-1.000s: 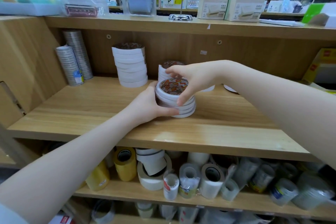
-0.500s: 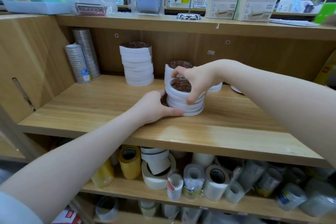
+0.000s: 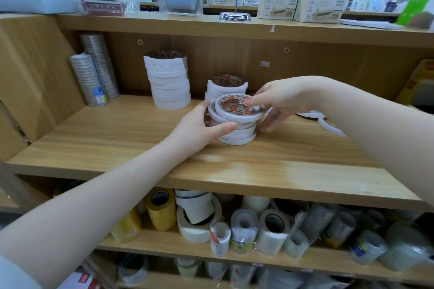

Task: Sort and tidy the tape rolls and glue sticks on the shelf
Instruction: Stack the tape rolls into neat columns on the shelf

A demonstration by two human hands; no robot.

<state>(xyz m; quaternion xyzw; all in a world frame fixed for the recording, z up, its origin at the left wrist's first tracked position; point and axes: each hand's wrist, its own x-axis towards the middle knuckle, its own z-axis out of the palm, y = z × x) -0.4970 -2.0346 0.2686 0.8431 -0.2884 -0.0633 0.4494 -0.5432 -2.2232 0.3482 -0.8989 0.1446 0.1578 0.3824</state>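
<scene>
As my right hand (image 3: 279, 103) moves its grasp from atop the tape stack (image 3: 237, 134) to its side | left hand (image 3: 197, 126) clasps opposite | top roll (image 3: 237, 107) askew | squaring unfinished.

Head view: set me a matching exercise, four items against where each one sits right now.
Items: 1 front tape stack; 2 tall white stack; 3 yellow tape roll; 4 beige boxes.
Places: A top shelf; B between left hand and right hand; C lower shelf; D back of middle shelf, untouched.
Pairs: 1-B, 2-D, 3-C, 4-A.
</scene>
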